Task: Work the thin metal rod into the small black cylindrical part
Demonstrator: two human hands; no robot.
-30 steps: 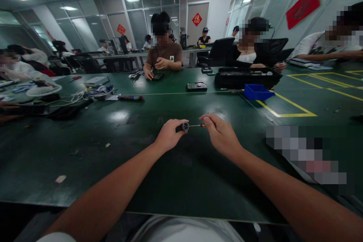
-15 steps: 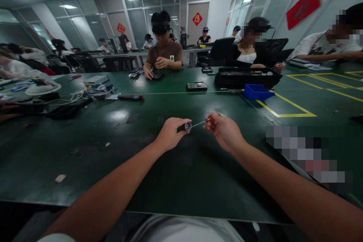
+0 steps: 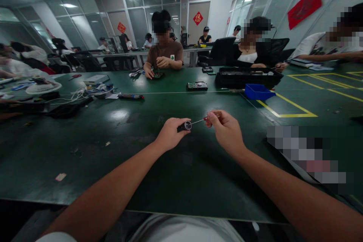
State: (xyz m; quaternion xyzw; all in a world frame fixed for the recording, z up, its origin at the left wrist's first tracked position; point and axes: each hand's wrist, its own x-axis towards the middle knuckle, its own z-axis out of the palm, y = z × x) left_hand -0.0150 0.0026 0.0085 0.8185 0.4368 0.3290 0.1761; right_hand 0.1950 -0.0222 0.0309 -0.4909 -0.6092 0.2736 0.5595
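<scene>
My left hand [image 3: 171,134] is closed round a small dark cylinder [image 3: 187,125] with a round, light-rimmed open end that faces right. Between thumb and fingers, my right hand [image 3: 227,128] grips a screwdriver [image 3: 204,118] by its reddish handle. Its thin metal shaft slants down to the left, and the tip reaches the cylinder's open end; how deep it goes I cannot tell. Both hands are held above the green table [image 3: 159,181]. Inside the cylinder, details are too small to make out.
Further back lie a hard drive [image 3: 197,86], a blue bin [image 3: 258,92], a long black casing [image 3: 248,77] and a dark cylindrical tool [image 3: 131,96]. Cables and parts [image 3: 99,89] clutter the left. Co-workers sit across the table. A blurred-out flat item [image 3: 306,155] lies at right.
My right hand has turned, its fingers now rolled round the screwdriver handle. The cylinder has tilted slightly, so more of its dark side shows. The screwdriver tip stays at its open end.
</scene>
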